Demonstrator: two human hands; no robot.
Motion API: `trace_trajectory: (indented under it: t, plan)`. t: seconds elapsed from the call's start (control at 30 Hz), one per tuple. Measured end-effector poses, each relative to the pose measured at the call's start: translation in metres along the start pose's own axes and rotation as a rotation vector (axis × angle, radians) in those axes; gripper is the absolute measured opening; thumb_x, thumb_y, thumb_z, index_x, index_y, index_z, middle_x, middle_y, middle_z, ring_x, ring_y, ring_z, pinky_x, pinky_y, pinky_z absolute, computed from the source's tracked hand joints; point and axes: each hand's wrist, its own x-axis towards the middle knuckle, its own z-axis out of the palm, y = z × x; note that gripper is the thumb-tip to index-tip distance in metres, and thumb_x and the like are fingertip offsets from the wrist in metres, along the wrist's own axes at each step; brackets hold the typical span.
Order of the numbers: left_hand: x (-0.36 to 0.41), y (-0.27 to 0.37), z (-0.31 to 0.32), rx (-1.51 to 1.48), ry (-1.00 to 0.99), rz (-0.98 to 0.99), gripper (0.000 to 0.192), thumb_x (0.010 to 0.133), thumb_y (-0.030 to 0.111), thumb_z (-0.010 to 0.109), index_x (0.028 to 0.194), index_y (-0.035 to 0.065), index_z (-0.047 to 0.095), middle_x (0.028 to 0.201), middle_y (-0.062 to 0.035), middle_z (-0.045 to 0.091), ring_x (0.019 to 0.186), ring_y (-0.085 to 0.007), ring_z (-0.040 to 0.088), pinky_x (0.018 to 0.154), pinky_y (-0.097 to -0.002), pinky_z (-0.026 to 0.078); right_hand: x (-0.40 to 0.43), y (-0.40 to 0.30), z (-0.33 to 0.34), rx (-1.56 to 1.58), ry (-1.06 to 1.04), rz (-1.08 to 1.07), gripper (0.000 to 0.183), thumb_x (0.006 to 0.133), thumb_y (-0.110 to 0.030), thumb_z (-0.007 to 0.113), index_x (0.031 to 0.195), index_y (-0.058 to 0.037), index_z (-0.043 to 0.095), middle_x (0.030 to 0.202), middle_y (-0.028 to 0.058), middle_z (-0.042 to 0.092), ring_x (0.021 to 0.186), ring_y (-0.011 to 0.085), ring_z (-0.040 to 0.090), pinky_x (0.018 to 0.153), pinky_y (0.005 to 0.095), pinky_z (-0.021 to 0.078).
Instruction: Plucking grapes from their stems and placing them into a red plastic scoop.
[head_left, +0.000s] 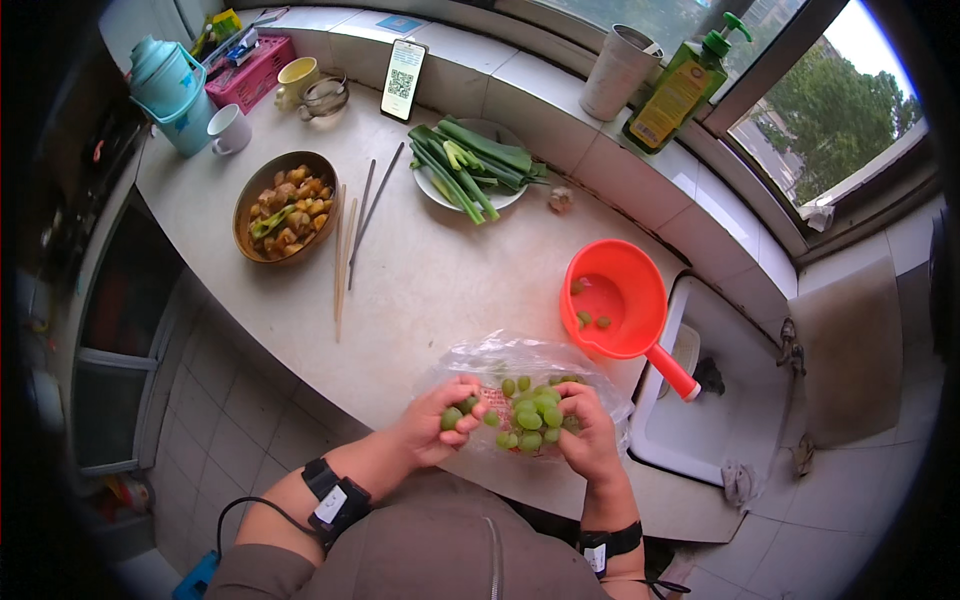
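Observation:
My right hand (585, 427) grips a bunch of green grapes (531, 412) by its right side, over a clear plastic bag (487, 358) spread at the counter's front edge. Loose-looking grapes lie on the bag around the bunch. Just left of it, my left hand (441, 424) has its fingers curled around a couple of picked grapes (451, 418). Beyond the bag, to the right, stands a red plastic water ladle (615, 300) with several grapes (603, 322) inside. Its handle points toward the sink.
A white sink (720, 442) adjoins the counter on the right. At the left are a bowl of cooked food (285, 206), wooden chopsticks (343, 262) and dark chopsticks (367, 210). A plate of green leeks (472, 165), a garlic bulb (560, 199) and a propped phone (403, 80) stand farther back.

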Motion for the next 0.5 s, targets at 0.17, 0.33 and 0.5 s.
trace_trajectory:
  t: [0.17, 0.33, 0.5]
  plan:
    - [-0.001, 0.010, 0.014, 0.425, 0.115, 0.093, 0.021, 0.082, 0.012, 0.058, 0.102, 0.0089, 0.051, 0.093, -0.0062, 0.053, 0.067, -0.0084, 0.051, 0.048, -0.0188, 0.042, 0.002, -0.004, -0.003, -0.045, -0.016, -0.048, 0.020, 0.065, 0.005, 0.064, 0.081, -0.0035, 0.054, 0.102, 0.0116, 0.055, 0.095, 0.0250, 0.054, 0.083, 0.0309, 0.0432]
    - [0.009, -0.009, 0.023, 1.434, 0.030, 0.468, 0.047, 0.069, 0.022, 0.077, 0.107, 0.0076, 0.053, 0.100, -0.0027, 0.053, 0.078, -0.0110, 0.052, 0.064, -0.0235, 0.046, 0.001, -0.003, 0.004, -0.024, -0.020, -0.085, 0.021, 0.065, 0.005, 0.064, 0.083, -0.0029, 0.055, 0.102, 0.0129, 0.055, 0.095, 0.0268, 0.055, 0.082, 0.0315, 0.0440]
    - [0.018, -0.023, 0.019, 1.615, 0.134, 0.655, 0.046, 0.064, 0.024, 0.079, 0.100, 0.0076, 0.055, 0.093, -0.0084, 0.057, 0.084, -0.0191, 0.056, 0.070, -0.0289, 0.047, -0.001, 0.002, 0.004, -0.054, 0.010, -0.080, 0.020, 0.066, 0.003, 0.064, 0.083, -0.0027, 0.055, 0.102, 0.0136, 0.054, 0.094, 0.0271, 0.055, 0.082, 0.0316, 0.0441]
